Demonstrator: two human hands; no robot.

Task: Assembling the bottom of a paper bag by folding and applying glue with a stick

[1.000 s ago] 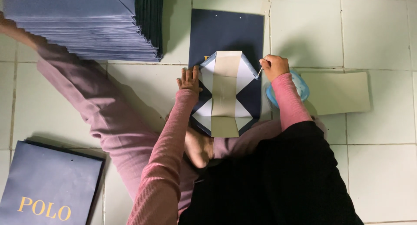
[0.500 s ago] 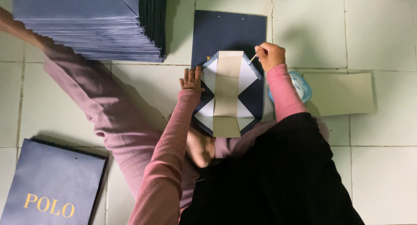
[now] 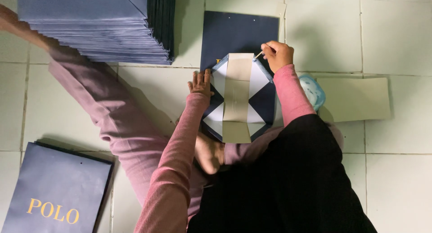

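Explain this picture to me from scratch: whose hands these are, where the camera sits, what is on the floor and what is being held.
There is no machine: a person sits on a tiled floor with a camera on their head, looking down. Their left hand presses on the left edge of a dark blue paper bag whose bottom is folded open, with a beige card strip along it. Their right hand holds a thin stick at the fold's top corner. Nearby lie a stack of flat bags, one more bag, a beige card sheet and a light blue tub.
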